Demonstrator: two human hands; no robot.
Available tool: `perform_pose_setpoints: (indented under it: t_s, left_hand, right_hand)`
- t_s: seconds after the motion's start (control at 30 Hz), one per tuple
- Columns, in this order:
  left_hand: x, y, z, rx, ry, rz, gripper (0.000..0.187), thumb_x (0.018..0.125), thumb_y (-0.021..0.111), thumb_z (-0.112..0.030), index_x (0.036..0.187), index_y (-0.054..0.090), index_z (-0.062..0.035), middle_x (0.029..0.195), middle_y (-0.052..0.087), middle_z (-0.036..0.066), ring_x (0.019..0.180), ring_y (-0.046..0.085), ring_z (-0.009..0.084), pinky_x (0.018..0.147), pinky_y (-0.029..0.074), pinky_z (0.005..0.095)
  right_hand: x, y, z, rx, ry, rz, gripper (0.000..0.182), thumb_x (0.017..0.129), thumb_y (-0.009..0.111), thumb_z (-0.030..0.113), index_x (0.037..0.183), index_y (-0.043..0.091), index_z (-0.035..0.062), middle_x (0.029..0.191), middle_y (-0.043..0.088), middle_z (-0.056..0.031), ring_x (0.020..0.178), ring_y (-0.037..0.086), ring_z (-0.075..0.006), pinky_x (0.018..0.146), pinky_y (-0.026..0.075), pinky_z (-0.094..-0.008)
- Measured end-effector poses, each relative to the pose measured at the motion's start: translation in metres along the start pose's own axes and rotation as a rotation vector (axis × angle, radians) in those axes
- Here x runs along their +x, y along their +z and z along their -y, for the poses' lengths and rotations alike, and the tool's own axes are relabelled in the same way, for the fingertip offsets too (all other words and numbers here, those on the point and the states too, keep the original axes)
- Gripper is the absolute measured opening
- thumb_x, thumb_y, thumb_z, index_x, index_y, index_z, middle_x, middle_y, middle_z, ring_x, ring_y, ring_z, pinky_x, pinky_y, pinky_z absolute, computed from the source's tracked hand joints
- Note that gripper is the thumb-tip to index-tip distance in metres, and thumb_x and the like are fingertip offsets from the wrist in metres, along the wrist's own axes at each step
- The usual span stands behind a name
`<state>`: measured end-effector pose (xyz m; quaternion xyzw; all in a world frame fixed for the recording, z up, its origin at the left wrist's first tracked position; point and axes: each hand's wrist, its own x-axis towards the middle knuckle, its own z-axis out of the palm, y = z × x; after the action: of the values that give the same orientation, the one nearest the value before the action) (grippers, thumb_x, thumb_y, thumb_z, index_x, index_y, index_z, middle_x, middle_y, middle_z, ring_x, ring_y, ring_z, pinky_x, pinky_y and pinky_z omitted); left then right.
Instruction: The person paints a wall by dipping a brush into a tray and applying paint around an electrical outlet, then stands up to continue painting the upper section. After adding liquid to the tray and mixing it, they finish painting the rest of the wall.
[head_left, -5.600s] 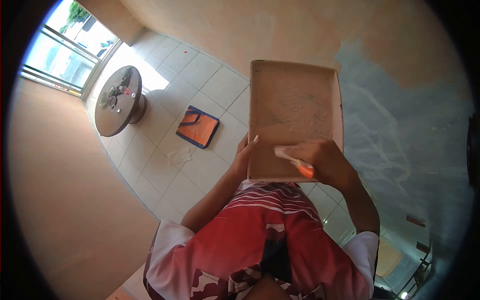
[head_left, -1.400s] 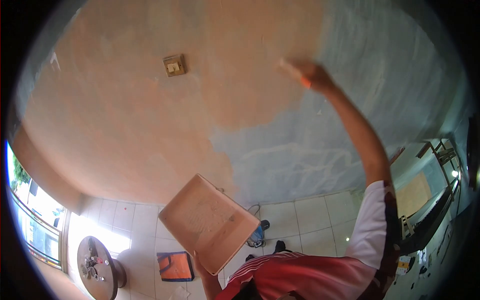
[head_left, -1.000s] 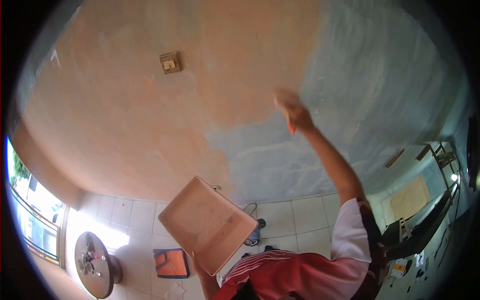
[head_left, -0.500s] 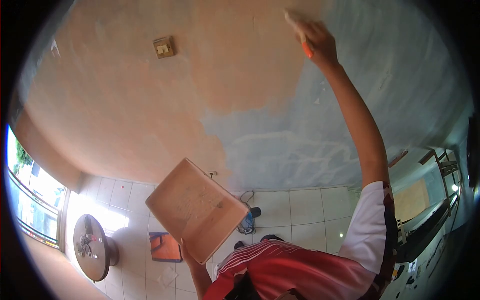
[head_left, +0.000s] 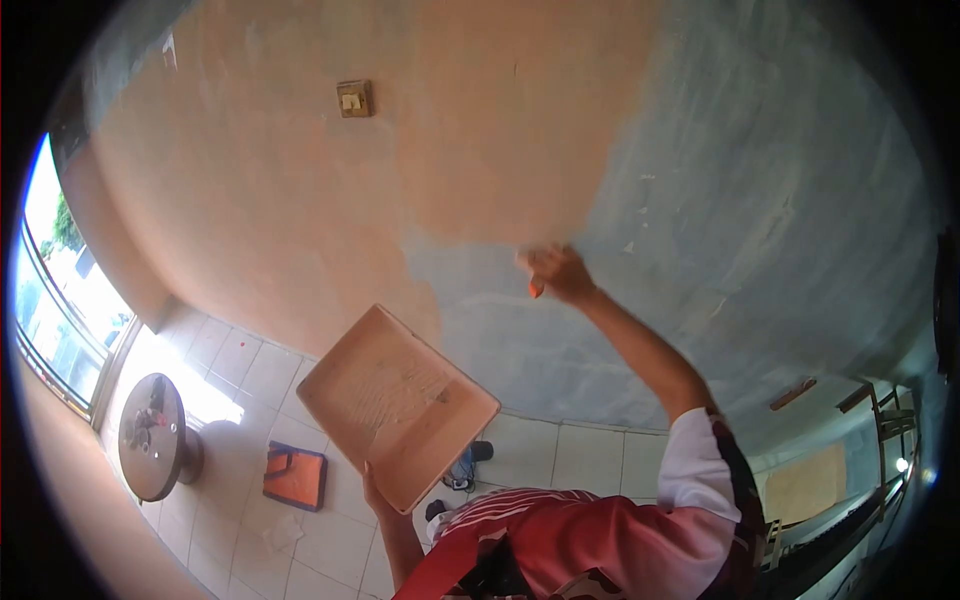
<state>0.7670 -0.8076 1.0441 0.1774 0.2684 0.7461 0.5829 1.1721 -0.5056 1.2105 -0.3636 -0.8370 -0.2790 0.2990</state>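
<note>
My right hand (head_left: 562, 273) is closed round a paintbrush (head_left: 536, 289); the orange end of its handle sticks out below my fingers. The brush head is blurred, close against the wall (head_left: 520, 120) where orange-tan paint meets bluish grey. Lower down, my left hand (head_left: 377, 492) grips the near edge of a peach-coloured paint tray (head_left: 335, 395), thumb over the rim and the other fingers hidden beneath. The tray is tilted, with paint streaks across its ridged bottom.
A light switch (head_left: 354, 99) is set in the painted part of the wall. On the tiled floor stand a round table (head_left: 135, 450) with small items on it and, nearer, an orange and dark blue flat bag (head_left: 295, 477). A window (head_left: 65, 280) is at left.
My right hand has come down and left along the wall with the paintbrush, to the lower edge of the orange-tan area. My left hand still holds the tray; the view has turned slightly.
</note>
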Motion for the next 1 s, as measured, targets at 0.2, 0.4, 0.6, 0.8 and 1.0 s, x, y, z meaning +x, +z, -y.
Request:
perform_pose_setpoints:
  t_s: [0.2, 0.4, 0.6, 0.8, 1.0]
  left_hand:
    - [-0.030, 0.004, 0.027, 0.014, -0.041, -0.086, 0.060, 0.103, 0.045, -0.042, 0.148, 0.039, -0.0024, 0.142, 0.052, 0.018, 0.126, 0.056, 0.0338, 0.105, 0.047, 0.0468]
    - [-0.057, 0.010, 0.039, 0.095, -0.045, -0.106, 0.061, 0.103, 0.046, -0.043, 0.148, 0.039, -0.0014, 0.143, 0.051, 0.019, 0.126, 0.056, 0.0342, 0.106, 0.046, 0.0471]
    - [-0.048, 0.016, 0.041, 0.024, -0.090, -0.082, 0.061, 0.102, 0.047, -0.042, 0.147, 0.040, -0.0010, 0.141, 0.053, 0.019, 0.125, 0.057, 0.0341, 0.106, 0.047, 0.0475]
    - [-0.040, 0.019, 0.022, 0.095, -0.057, -0.041, 0.062, 0.101, 0.050, -0.043, 0.146, 0.044, -0.0016, 0.138, 0.056, 0.017, 0.124, 0.057, 0.0323, 0.106, 0.047, 0.0468]
    - [-0.053, 0.013, -0.033, 0.077, -0.081, -0.278, 0.059, 0.097, 0.060, -0.036, 0.145, 0.042, -0.0068, 0.132, 0.057, 0.012, 0.120, 0.057, 0.0249, 0.100, 0.049, 0.0413]
  right_hand:
    - [0.143, -0.185, -0.098, -0.377, -0.152, -0.496, 0.037, 0.083, 0.073, 0.037, 0.118, 0.070, 0.0249, 0.110, 0.074, 0.0016, 0.089, 0.070, -0.0206, 0.074, 0.052, -0.0417]
    - [0.155, -0.240, -0.102, -0.748, -0.141, -0.682, 0.044, 0.081, 0.062, 0.016, 0.124, 0.068, 0.0176, 0.105, 0.069, -0.0039, 0.091, 0.064, -0.0230, 0.077, 0.053, -0.0378]
    - [-0.008, -0.055, -0.042, -0.462, -0.174, -0.243, 0.031, 0.085, 0.063, 0.016, 0.113, 0.067, 0.0030, 0.109, 0.064, -0.0129, 0.101, 0.061, -0.0309, 0.087, 0.050, -0.0468]
    - [-0.138, 0.062, 0.040, 0.284, 0.614, 0.141, 0.026, 0.093, 0.062, 0.033, 0.103, 0.073, 0.0129, 0.100, 0.074, -0.0119, 0.097, 0.069, -0.0339, 0.082, 0.054, -0.0431]
    - [-0.136, 0.078, 0.055, 0.687, 0.946, 0.005, 0.039, 0.091, 0.074, 0.034, 0.096, 0.071, -0.0049, 0.089, 0.071, -0.0093, 0.082, 0.066, -0.0180, 0.078, 0.053, -0.0354]
